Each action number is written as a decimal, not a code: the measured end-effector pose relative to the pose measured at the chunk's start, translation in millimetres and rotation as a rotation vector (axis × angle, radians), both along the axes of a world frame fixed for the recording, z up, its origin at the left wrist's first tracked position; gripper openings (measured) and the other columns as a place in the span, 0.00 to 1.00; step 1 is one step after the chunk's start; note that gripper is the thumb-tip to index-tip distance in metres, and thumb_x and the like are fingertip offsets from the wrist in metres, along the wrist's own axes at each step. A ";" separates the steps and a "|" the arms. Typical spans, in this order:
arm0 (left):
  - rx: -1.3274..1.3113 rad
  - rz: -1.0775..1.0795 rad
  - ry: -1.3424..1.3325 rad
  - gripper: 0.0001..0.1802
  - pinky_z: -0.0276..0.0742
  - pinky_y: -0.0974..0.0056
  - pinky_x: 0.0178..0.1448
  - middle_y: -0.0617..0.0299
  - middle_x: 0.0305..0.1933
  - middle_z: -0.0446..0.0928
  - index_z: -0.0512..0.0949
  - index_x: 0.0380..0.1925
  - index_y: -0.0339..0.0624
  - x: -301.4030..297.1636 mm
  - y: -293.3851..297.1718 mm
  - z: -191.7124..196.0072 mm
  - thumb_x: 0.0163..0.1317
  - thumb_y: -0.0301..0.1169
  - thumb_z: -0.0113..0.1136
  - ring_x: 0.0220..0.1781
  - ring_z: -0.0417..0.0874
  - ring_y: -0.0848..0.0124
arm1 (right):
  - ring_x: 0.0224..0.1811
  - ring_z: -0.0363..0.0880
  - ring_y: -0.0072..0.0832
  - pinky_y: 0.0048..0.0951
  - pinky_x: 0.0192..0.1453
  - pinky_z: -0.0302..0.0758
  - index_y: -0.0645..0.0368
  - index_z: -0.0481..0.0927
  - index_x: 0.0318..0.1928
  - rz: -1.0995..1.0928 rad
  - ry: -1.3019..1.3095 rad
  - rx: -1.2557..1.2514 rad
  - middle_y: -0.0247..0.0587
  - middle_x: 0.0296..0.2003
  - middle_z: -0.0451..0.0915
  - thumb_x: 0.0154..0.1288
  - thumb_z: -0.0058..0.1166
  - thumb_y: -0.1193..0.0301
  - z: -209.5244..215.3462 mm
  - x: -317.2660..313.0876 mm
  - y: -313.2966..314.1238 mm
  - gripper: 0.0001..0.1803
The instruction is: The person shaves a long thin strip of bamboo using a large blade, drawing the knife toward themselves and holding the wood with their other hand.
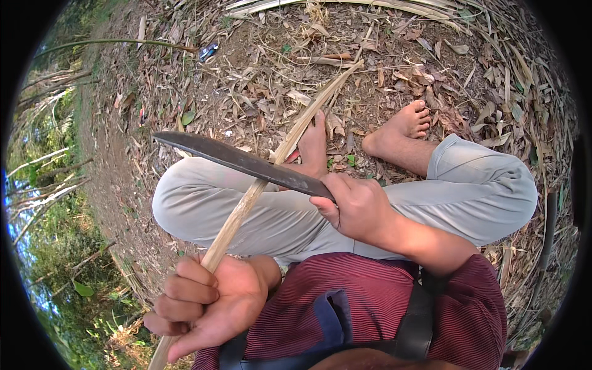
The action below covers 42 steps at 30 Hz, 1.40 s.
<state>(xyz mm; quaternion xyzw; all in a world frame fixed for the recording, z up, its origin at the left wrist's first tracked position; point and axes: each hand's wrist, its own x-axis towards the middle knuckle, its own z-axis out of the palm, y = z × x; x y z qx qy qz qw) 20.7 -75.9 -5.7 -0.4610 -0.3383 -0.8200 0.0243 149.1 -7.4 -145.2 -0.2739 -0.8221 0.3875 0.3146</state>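
Observation:
My left hand (213, 302) has its fingers curled round the lower part of a long, pale wooden strip (231, 223). The strip slants up and away to the right, narrowing toward its far end near the leaf-covered ground. In my right hand (361, 206) is a machete (216, 155) with a broad dark blade; its handle is hidden in my grip. The blade crosses the strip at about mid-length and points to the left. At the crossing the blade lies over the strip; I cannot tell how deep it sits in the wood.
I sit with bent legs in light grey trousers (462, 200), my bare right foot (404, 126) on dry leaves. The strip passes close by my other foot (314, 142). Long pale strips (370, 6) lie at the far edge, a crumpled wrapper (208, 52) far left, green plants (68, 246) at left.

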 end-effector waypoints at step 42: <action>0.024 0.037 0.029 0.26 0.42 0.69 0.22 0.71 0.17 0.51 0.56 0.24 0.49 -18.7 10.7 2.0 0.73 0.56 0.42 0.14 0.47 0.80 | 0.22 0.78 0.50 0.46 0.25 0.73 0.62 0.72 0.34 -0.223 -0.167 -0.385 0.53 0.20 0.75 0.71 0.49 0.56 -70.3 -16.4 32.3 0.20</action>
